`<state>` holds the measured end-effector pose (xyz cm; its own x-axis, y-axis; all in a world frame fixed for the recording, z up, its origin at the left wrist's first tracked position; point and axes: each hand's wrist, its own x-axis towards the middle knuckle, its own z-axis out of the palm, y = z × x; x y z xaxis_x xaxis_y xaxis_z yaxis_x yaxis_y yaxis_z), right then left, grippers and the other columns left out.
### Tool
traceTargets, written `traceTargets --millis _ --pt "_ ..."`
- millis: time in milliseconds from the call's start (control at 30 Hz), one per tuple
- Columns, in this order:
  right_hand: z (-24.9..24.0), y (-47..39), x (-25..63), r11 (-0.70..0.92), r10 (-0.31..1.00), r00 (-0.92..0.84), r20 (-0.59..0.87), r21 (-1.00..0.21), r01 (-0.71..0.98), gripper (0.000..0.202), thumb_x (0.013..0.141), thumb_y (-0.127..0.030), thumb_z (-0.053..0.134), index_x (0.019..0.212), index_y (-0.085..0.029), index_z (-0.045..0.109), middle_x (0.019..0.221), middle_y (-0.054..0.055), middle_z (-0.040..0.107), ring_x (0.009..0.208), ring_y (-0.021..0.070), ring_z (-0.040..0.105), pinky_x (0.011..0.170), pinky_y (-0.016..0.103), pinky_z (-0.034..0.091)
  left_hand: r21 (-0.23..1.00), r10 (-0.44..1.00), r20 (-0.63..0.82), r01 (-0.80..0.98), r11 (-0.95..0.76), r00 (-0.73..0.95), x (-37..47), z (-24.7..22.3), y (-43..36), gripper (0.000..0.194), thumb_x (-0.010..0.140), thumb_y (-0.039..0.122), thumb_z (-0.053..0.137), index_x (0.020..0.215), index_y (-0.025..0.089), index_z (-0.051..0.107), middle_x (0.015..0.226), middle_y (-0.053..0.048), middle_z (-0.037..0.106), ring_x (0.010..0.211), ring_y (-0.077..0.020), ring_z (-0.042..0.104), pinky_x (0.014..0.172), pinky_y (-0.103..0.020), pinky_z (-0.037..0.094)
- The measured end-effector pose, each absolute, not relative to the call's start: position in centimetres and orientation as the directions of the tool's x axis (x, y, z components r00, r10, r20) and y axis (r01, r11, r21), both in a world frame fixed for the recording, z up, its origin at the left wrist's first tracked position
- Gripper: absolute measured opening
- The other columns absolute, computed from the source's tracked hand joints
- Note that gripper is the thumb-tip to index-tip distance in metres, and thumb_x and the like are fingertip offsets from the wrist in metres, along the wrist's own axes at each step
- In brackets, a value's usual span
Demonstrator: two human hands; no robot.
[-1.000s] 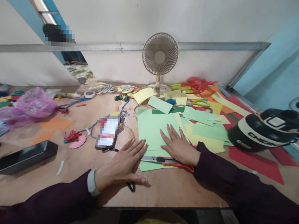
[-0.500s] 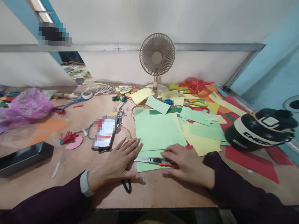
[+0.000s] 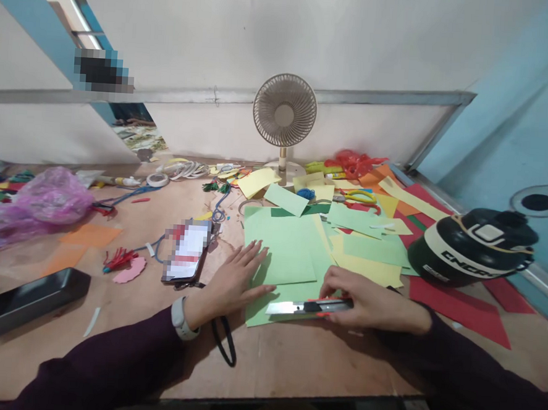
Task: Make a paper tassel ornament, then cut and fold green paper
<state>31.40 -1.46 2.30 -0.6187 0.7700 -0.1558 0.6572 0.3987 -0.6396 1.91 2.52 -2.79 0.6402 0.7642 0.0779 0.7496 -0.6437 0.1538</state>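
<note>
My left hand (image 3: 236, 280) lies flat with fingers spread, its fingertips on the left edge of the light green paper (image 3: 285, 249). A silver and black cutter knife (image 3: 312, 306) is pinched in my right hand (image 3: 356, 300), its blade pointing left above the lower strip of green paper. The knife's far end is hidden by my fingers. Beyond my left hand lies a phone (image 3: 187, 252) with a lit screen. A black strap (image 3: 231, 344) loops below my left wrist.
A small fan (image 3: 284, 113) stands at the back. A large dark bottle (image 3: 470, 248) is at the right, beside red and yellow papers. At the left are a black case (image 3: 29, 301) and a pink plastic bag (image 3: 54, 194).
My left hand has moved right onto the green paper. My right hand has moved right with the knife, now gripping it and lifting it slightly. The view has shifted a little.
</note>
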Motion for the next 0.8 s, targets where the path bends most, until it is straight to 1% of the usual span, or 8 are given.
traceTargets --millis 67,100,167,233,300,467,600,800 --pt "2.9 -0.6 33.2 0.335 0.806 -0.574 -0.147 -0.687 0.646 0.02 0.078 -0.031 0.062 0.095 -0.02 0.061 0.097 0.004 0.059 0.087 0.018 0.057 0.076 0.028 0.045 0.189 0.751 0.054 0.732 -0.655 0.658 2.7 -2.8 2.7 0.087 0.084 0.073 0.039 0.148 0.017 0.026 0.155 -0.014 0.022 0.144 -0.0298 0.016 0.115 -0.047 0.021" --pt "3.0 -0.1 34.2 0.288 0.834 -0.528 -0.159 -0.69 0.664 0.022 0.08 -0.033 0.06 0.097 -0.02 0.06 0.097 0.003 0.06 0.087 0.0183 0.058 0.076 0.029 0.045 0.204 0.747 0.051 0.726 -0.657 0.663 3.0 -2.8 2.7 0.089 0.082 0.075 0.04 0.149 0.018 0.023 0.155 -0.013 0.019 0.144 -0.0296 0.015 0.116 -0.047 0.021" --pt "3.1 0.9 36.4 0.216 0.885 -0.426 -0.189 -0.645 0.733 0.025 0.083 -0.039 0.055 0.101 -0.021 0.059 0.093 0.003 0.063 0.084 0.0198 0.059 0.074 0.03 0.045 0.227 0.747 0.052 0.72 -0.656 0.663 3.4 -2.9 2.9 0.092 0.081 0.076 0.04 0.15 0.019 0.02 0.156 -0.013 0.017 0.144 -0.029 0.015 0.116 -0.047 0.019" --pt "2.9 1.7 38.2 0.194 0.931 -0.333 -0.152 -0.566 0.801 0.028 0.083 -0.042 0.055 0.099 -0.02 0.059 0.095 0.004 0.064 0.087 0.0227 0.059 0.075 0.032 0.044 0.244 0.751 0.053 0.721 -0.649 0.659 3.6 -2.9 3.1 0.092 0.082 0.075 0.041 0.15 0.018 0.018 0.156 -0.012 0.018 0.144 -0.0282 0.015 0.116 -0.046 0.019" --pt "2.6 2.1 39.4 0.175 0.948 -0.285 -0.138 -0.522 0.835 0.028 0.082 -0.043 0.054 0.097 -0.02 0.059 0.095 0.005 0.064 0.088 0.0242 0.058 0.075 0.033 0.044 0.253 0.748 0.054 0.716 -0.651 0.661 3.7 -3.0 3.2 0.09 0.083 0.074 0.04 0.15 0.018 0.019 0.155 -0.012 0.02 0.144 -0.0277 0.016 0.116 -0.046 0.018" --pt "2.3 2.1 39.6 0.158 0.921 -0.314 -0.229 -0.517 0.841 0.028 0.081 -0.043 0.053 0.096 -0.02 0.059 0.091 0.004 0.065 0.082 0.0229 0.059 0.069 0.03 0.043 0.252 0.732 0.077 0.697 -0.671 0.677 3.5 -3.5 3.3 0.085 0.086 0.071 0.039 0.15 0.019 0.019 0.155 -0.012 0.022 0.144 -0.0271 0.018 0.116 -0.047 0.017" --pt "2.6 1.9 39.3 0.154 0.917 -0.313 -0.249 -0.502 0.851 0.029 0.082 -0.044 0.052 0.096 -0.02 0.058 0.088 0.004 0.065 0.08 0.0224 0.059 0.068 0.03 0.042 0.251 0.73 0.071 0.696 -0.673 0.68 3.6 -3.6 3.3 0.083 0.087 0.07 0.038 0.15 0.019 0.019 0.155 -0.012 0.022 0.144 -0.0264 0.018 0.117 -0.047 0.017" --pt "2.6 2.0 39.5 0.137 0.911 -0.323 -0.257 -0.548 0.825 0.035 0.082 -0.05 0.053 0.097 -0.02 0.059 0.09 0.005 0.065 0.082 0.0239 0.058 0.069 0.032 0.043 0.259 0.722 0.078 0.685 -0.681 0.688 3.6 -3.5 3.2 0.08 0.089 0.067 0.038 0.15 0.019 0.018 0.155 -0.012 0.022 0.143 -0.0271 0.019 0.116 -0.048 0.018"
